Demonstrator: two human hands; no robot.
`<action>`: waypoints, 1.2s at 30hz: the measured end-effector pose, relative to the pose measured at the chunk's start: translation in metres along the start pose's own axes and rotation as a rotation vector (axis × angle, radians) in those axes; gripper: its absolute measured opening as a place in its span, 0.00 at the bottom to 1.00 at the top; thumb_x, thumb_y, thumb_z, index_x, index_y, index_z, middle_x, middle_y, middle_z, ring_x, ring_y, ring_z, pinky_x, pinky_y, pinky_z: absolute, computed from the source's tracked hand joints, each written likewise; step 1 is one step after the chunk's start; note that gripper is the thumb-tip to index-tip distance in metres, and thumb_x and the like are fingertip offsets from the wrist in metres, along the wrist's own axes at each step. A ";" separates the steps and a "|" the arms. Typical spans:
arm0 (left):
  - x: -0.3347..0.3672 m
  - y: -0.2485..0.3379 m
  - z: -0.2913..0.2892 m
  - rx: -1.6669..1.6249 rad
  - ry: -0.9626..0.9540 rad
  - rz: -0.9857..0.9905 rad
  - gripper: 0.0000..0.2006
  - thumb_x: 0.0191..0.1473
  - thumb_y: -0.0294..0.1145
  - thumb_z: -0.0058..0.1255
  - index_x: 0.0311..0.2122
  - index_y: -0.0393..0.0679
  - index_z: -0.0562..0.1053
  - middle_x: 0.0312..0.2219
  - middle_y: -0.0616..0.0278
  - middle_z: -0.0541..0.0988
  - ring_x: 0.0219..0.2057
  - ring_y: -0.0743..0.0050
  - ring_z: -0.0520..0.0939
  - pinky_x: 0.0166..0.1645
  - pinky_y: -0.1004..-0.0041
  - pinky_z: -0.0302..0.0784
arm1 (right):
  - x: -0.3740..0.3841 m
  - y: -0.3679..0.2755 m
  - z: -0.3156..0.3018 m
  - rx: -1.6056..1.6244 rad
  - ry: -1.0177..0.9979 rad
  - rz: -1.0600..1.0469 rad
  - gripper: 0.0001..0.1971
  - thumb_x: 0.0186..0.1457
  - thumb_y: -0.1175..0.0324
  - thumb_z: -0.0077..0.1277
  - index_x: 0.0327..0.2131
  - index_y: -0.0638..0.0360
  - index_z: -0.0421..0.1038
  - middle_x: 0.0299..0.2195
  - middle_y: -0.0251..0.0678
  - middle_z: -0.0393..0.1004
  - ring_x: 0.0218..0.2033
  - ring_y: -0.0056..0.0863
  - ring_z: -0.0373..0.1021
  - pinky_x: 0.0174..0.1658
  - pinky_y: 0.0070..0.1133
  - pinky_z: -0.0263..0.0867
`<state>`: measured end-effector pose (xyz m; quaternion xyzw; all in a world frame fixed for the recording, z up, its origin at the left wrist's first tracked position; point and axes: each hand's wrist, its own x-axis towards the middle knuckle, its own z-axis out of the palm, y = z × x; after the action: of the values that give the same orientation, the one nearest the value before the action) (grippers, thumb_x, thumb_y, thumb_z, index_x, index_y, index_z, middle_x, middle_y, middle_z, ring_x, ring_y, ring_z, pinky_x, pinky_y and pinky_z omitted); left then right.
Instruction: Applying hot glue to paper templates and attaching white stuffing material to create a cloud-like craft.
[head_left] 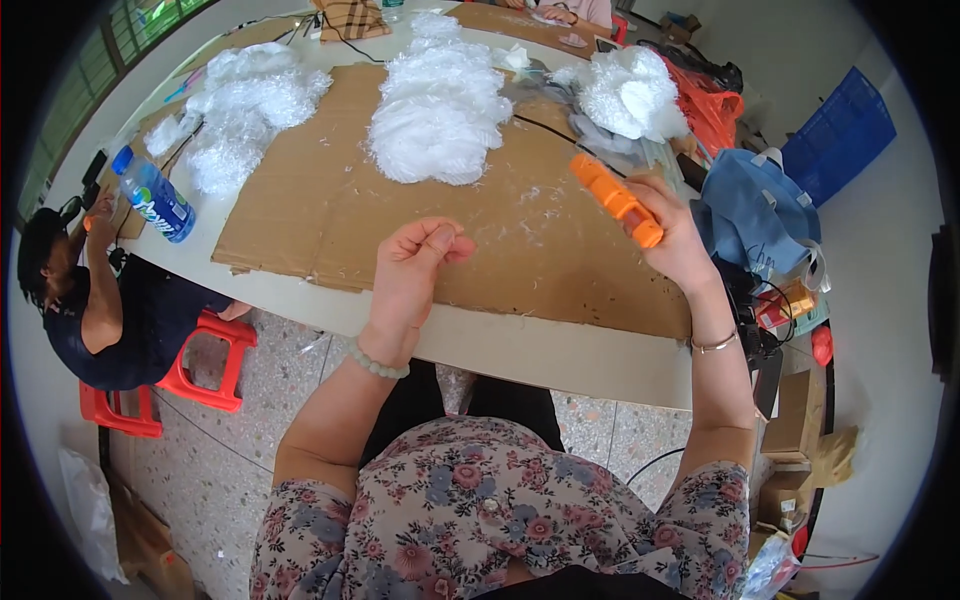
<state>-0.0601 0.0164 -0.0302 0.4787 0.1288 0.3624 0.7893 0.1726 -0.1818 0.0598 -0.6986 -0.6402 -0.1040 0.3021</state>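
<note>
My right hand [672, 228] is wrapped round an orange gun-shaped hand tool [612, 198], raised over the right side of a brown cardboard sheet [330, 200]. Its exact kind is unclear to me. My left hand [415, 270] hovers over the sheet's near edge, thumb pressed to the curled fingers; whatever it may pinch is too small to see. Beyond both hands, a tall heap of fluffy, shiny white material [440, 110] lies in the middle of the cardboard. Similar white heaps rest at the left [250, 100] and at the right [635, 92]. White scraps dot the cardboard between my hands.
A blue-capped bottle [155, 195] stands at the table's left edge. Nearby sits a co-worker [85, 290] beside red stools [215, 360]. Another person's hand [555, 14] shows at the far end. At right are a blue bag [760, 210], a red plastic bag [705, 100] and a blue crate [838, 135].
</note>
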 end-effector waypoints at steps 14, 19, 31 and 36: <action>-0.015 0.004 0.008 0.199 -0.163 0.042 0.12 0.50 0.17 0.50 0.42 0.36 0.73 0.43 0.51 0.76 0.45 0.66 0.77 0.48 0.70 0.73 | -0.003 -0.040 0.026 -0.051 -0.326 0.034 0.20 0.45 0.73 0.55 0.45 0.59 0.70 0.45 0.42 0.68 0.46 0.40 0.66 0.49 0.28 0.63; -0.020 0.031 0.035 0.793 -0.298 0.604 0.18 0.41 0.21 0.58 0.42 0.38 0.73 0.45 0.52 0.75 0.48 0.58 0.75 0.51 0.66 0.70 | 0.019 -0.085 0.048 0.629 -0.408 0.137 0.12 0.50 0.74 0.53 0.41 0.63 0.72 0.36 0.38 0.73 0.38 0.29 0.71 0.42 0.21 0.67; -0.023 0.050 0.019 0.943 -0.294 0.582 0.35 0.26 0.37 0.70 0.45 0.38 0.72 0.47 0.49 0.74 0.49 0.57 0.75 0.52 0.66 0.69 | 0.027 -0.079 0.076 1.195 -0.598 0.155 0.04 0.50 0.76 0.55 0.31 0.65 0.73 0.28 0.32 0.72 0.30 0.17 0.70 0.32 0.16 0.66; -0.018 0.043 0.015 1.039 -0.225 0.563 0.34 0.27 0.35 0.70 0.45 0.38 0.72 0.47 0.50 0.74 0.48 0.57 0.75 0.51 0.66 0.70 | 0.027 -0.081 0.075 0.800 -0.392 -0.060 0.04 0.49 0.73 0.54 0.27 0.63 0.70 0.25 0.34 0.69 0.25 0.23 0.68 0.29 0.19 0.62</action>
<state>-0.0837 0.0057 0.0110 0.8529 0.0729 0.3940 0.3346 0.0817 -0.1181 0.0376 -0.5144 -0.6951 0.2775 0.4186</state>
